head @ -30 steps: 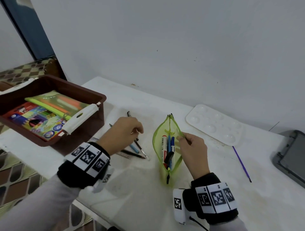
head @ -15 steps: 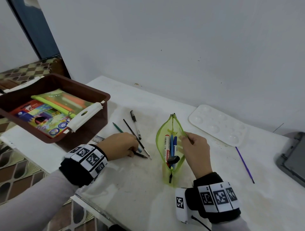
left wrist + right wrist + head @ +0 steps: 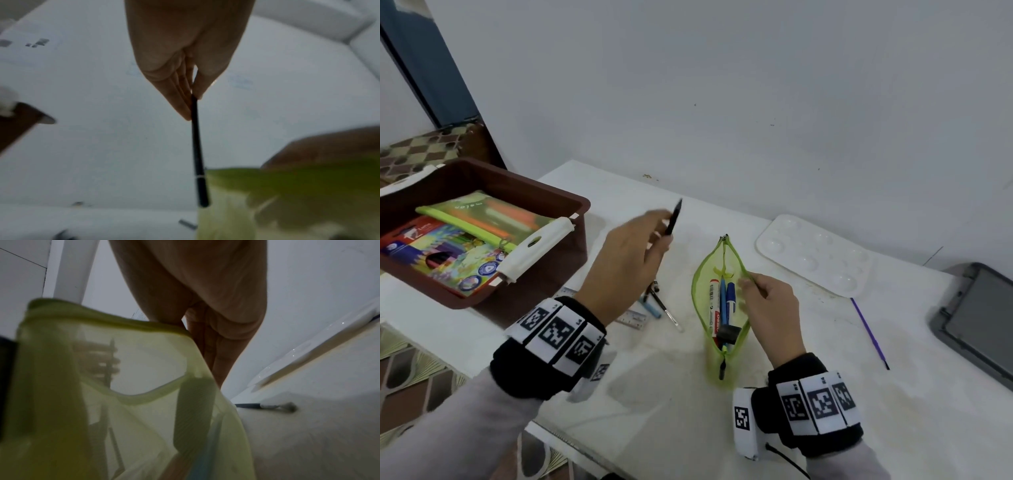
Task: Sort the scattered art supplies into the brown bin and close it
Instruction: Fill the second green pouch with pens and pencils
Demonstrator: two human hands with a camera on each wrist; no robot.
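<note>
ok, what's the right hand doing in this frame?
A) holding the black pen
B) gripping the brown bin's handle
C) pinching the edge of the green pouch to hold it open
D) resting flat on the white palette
C: the right hand pinches the rim of the green pouch, keeping its mouth open, while the left hand holds the black pen above the table.

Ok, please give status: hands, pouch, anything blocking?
Left hand holds black pen, lifted. Right hand pinches green pouch open. Nothing blocking.
</note>
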